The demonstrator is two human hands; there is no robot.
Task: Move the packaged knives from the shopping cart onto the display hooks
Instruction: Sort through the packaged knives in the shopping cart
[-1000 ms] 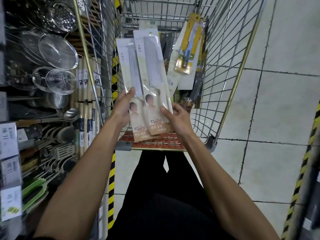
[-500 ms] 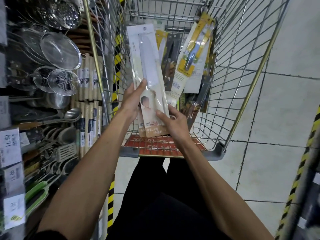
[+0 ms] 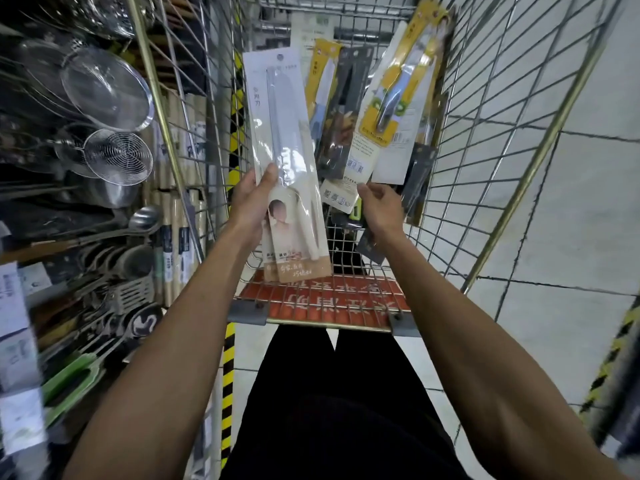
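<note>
- Over the near end of the shopping cart (image 3: 512, 140), the left hand (image 3: 247, 209) is gripping a stack of white packaged knives (image 3: 284, 133). Its fingers are curling behind the cards and its thumb is pressing on the front. The stack is standing upright above the basket, clear of the wire.
- Two card bottoms are showing in that stack, one behind the other, so it appears to be holding two packs.
- The right hand (image 3: 381, 209) is reaching into the cart, its fingers curling at the lower edge of the packs lying there. Whether they are pinching one cannot be told.
- Two yellow-carded knives (image 3: 398, 98), at least two dark packs (image 3: 346, 116) and some white card backs are lying in the cart; overlap is hiding the full count.
- The person seems to be gathering packs before any hanging.
- The next move is probably calling for a firm pinch on another pack, then a turn towards the utensil rack (image 3: 104, 237) on the left, lining up each card's hang hole (image 3: 280, 57) with a hook. No free knife hook is showing.
</note>
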